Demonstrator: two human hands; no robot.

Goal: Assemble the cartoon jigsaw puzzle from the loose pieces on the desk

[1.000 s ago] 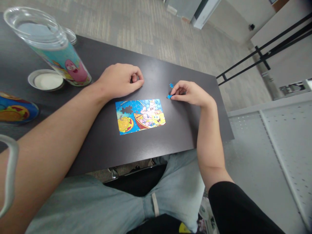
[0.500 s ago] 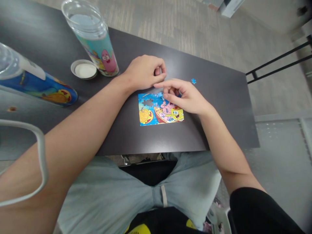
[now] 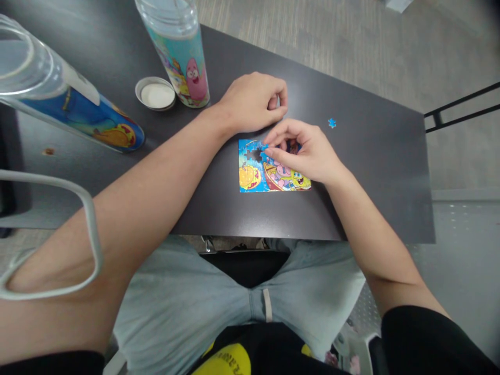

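A cartoon jigsaw puzzle (image 3: 250,179) lies on the dark table, mostly assembled, with a dark gap in its upper left part. My right hand (image 3: 302,148) is over its upper right, thumb and index finger pinched on a small blue puzzle piece (image 3: 265,147) at the gap's right edge. The other fingers are curled and cover part of the picture. Just beyond the puzzle, my left hand (image 3: 255,101) rests on the table, fingers curled in a loose fist with nothing visible in them. A loose blue puzzle piece (image 3: 332,123) lies farther right.
Two clear cylinders with cartoon wraps stand at the left, one upright (image 3: 187,73) and one nearer (image 3: 97,122). A round white-centred lid (image 3: 155,94) sits between them. A pale cable (image 3: 91,219) loops over my left forearm. The table (image 3: 371,172) ends near my legs.
The camera view has shifted, so everything sits farther right. My right thumb and index finger have closed together at the gap with a blue piece. My left hand stays curled on the table.
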